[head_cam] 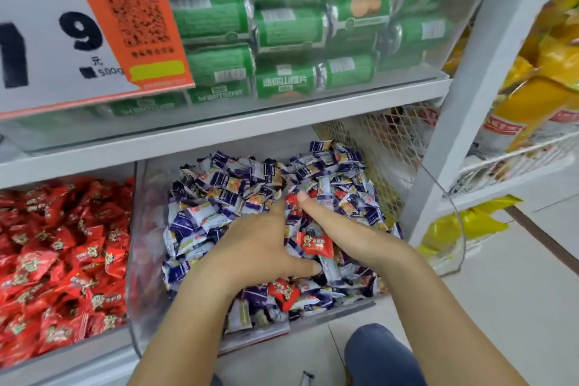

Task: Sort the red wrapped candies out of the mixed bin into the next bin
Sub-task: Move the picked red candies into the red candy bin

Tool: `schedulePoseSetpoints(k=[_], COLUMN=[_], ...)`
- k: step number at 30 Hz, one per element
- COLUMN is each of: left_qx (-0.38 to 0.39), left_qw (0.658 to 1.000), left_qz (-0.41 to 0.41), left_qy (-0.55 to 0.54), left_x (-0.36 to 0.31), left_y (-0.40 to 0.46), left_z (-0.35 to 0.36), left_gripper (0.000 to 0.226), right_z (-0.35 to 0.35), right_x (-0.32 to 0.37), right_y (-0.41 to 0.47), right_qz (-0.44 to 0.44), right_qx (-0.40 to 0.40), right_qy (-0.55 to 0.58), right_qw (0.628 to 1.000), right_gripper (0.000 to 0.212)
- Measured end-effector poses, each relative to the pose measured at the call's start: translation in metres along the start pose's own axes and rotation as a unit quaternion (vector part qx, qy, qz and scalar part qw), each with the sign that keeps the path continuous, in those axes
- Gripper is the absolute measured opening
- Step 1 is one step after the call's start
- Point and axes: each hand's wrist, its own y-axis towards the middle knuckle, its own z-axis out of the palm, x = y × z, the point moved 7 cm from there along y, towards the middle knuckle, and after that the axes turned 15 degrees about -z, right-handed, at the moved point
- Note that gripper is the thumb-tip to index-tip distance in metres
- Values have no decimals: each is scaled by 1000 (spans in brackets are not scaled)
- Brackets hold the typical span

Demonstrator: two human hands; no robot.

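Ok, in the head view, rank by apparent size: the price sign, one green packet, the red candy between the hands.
1. Price sign, though nearest the camera.
2. Green packet.
3. Red candy.

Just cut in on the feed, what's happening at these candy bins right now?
A person has both hands in the mixed bin of blue-and-white wrapped candies. The left hand and right hand are spread flat, fingers reaching toward a red candy far in. Two more red candies lie in view: one between the hands, one near the front. The red candy bin sits left.
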Motion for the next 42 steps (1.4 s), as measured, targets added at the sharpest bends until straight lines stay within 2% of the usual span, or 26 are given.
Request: schedulePoseSetpoints(k=[1, 2, 4, 5, 7, 9, 11, 13, 17, 19, 22, 25, 28, 30, 33, 34, 36, 38, 40, 42], left_qx=[-2, -5, -2, 8, 4, -88, -198, -232, -224, -206, -154, -143, -163, -206, -247, -223, -129, -59, -58, -62], left_qw=[999, 996, 988, 983, 974, 969, 959, 956, 966, 974, 988, 989, 985, 977, 966, 968, 980, 990, 992, 993], left_qz=[8, 22, 66, 88, 117, 113, 86, 58, 25, 19, 5, 2, -11, -12, 10, 22, 58, 97, 112, 91], left_qy=[-43, -84, -141, -160, -193, -201, -181, -168, -122, -87, -29, 27, 59, 47, -73, -114, -143, -89, -7, 53], left_x=[3, 7, 13, 13, 13, 20, 28, 36, 41, 41, 41, 40, 39, 39, 33, 29, 12, -4, -7, 1], left_y=[-3, -7, -20, -28, -42, -47, -49, -46, -45, -46, -43, -36, -35, -40, -54, -57, -61, -62, -57, -50], left_z=[-4, -10, -21, -25, -35, -48, -61, -65, -60, -55, -40, -27, -28, -38, -57, -57, -44, -21, -6, 0], left_gripper=[113, 111, 103, 95, 68, 46, 33, 29, 21, 17, 24, 37, 30, 21, 11, 15, 21, 20, 17, 24], right_z=[-4, -12, -9, -2, -18, -40, -59, -63, -56, -52, -45, -42, -37, -33, -41, -46, -52, -51, -48, -43], right_x=[-16, -26, 1, 25, 48, 59, 54, 45, 34, 26, 19, 20, 22, 20, 26, 31, 41, 44, 42, 37], right_y=[-1, -3, -19, -25, -41, -56, -67, -80, -90, -89, -82, -72, -58, -50, -52, -55, -61, -64, -68, -74], right_qz=[-30, -66, -90, -86, -72, -96, -61, -23, 27, 53, 79, 66, 38, 37, 19, 7, -15, -25, -7, 31], right_qx=[10, -1, -13, -5, -54, -119, -183, -191, -143, -109, -64, -72, -74, -60, -99, -121, -156, -159, -129, -77], right_qy=[-2, -29, -34, -33, -66, -159, -270, -320, -346, -346, -350, -359, -364, -389, -393, -386, -357, -333, -336, -328], right_qw=[999, 997, 995, 996, 994, 975, 943, 928, 927, 930, 931, 928, 928, 918, 914, 915, 921, 929, 933, 941], right_gripper=[96, 89, 68, 60, 54, 48, 33, 25, 13, 17, 28, 33, 29, 25, 20, 19, 15, 8, 15, 28])
